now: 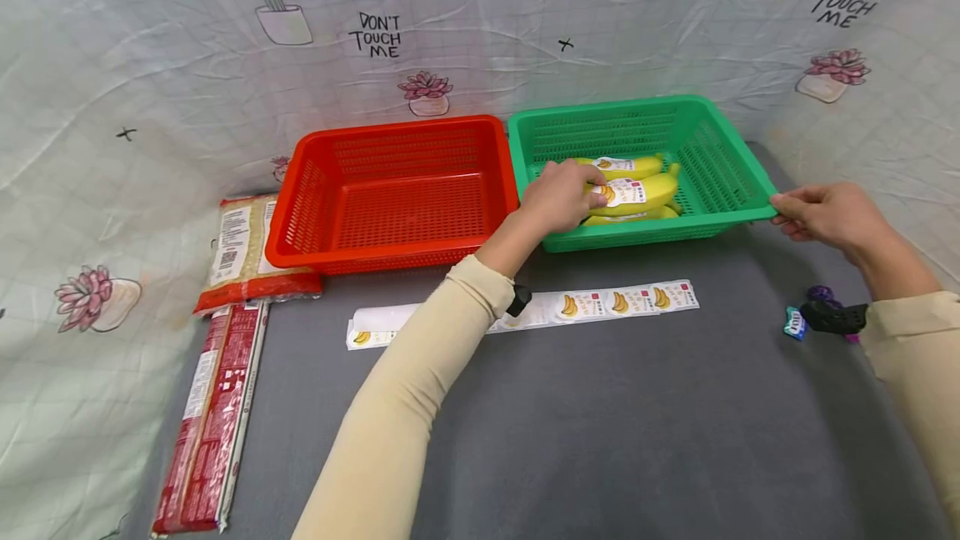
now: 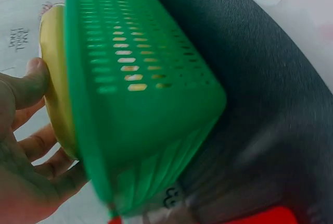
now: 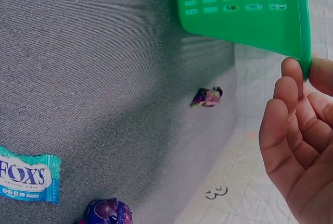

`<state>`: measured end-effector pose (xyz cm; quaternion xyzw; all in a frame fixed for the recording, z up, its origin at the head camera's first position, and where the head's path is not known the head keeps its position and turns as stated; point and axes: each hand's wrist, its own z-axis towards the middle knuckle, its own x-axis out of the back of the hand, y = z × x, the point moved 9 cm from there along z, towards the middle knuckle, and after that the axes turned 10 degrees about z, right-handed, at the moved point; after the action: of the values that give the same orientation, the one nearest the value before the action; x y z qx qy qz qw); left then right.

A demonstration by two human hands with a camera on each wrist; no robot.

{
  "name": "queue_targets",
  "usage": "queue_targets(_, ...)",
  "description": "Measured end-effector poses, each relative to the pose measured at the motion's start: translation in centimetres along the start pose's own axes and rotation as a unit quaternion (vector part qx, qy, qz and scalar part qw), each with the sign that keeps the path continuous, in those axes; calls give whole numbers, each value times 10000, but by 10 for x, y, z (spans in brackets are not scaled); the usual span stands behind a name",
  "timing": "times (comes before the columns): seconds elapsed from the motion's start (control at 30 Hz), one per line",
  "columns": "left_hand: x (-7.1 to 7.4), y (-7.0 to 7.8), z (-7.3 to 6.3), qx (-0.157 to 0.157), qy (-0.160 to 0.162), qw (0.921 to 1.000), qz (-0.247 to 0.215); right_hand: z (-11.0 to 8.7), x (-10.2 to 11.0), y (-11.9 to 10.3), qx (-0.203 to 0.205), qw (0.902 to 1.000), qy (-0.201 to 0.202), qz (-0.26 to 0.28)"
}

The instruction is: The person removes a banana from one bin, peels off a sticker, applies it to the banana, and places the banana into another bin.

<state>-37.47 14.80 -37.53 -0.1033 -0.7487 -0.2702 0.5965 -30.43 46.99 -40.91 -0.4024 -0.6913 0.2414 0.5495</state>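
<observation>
A green plastic basket point(image 1: 727, 136) holds several yellow bananas with printed banana stickers on them. My left hand point(image 1: 558, 197) reaches over its near left side and grips the front banana point(image 1: 651, 190) by its left end. In the left wrist view the thumb lies on one side of that banana point(image 2: 56, 73) and the fingers on the other, partly hidden behind the basket wall. At the basket's near right corner, my right hand point(image 1: 836, 215) pinches the rim between thumb and index finger, seen closely in the right wrist view.
An orange-red basket point(image 1: 408, 261) stands left of the green one. Strips of banana stickers point(image 1: 592, 307) lie in front. Leftward are a bag of grain-like food point(image 1: 243, 248) and a long red package point(image 1: 213, 415). Wrapped candies, one a Fox's packet point(image 3: 28, 176), lie near the right wrist.
</observation>
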Motion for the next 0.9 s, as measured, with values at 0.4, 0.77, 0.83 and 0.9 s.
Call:
queue_targets(0.4,-29,10,24,355,-191,9989,227,3,-3,6,0,9998,97,160)
queue_targets(0.77,-40,8,35,357,-418,9984,156,2,-4,7,53,9996,129,263)
queue_targets(0.83,-41,9,36,328,-473,9983,113,2,-3,7,56,9995,144,271)
queue_targets(0.9,-43,10,38,292,-510,9982,68,2,-2,7,72,9994,171,281)
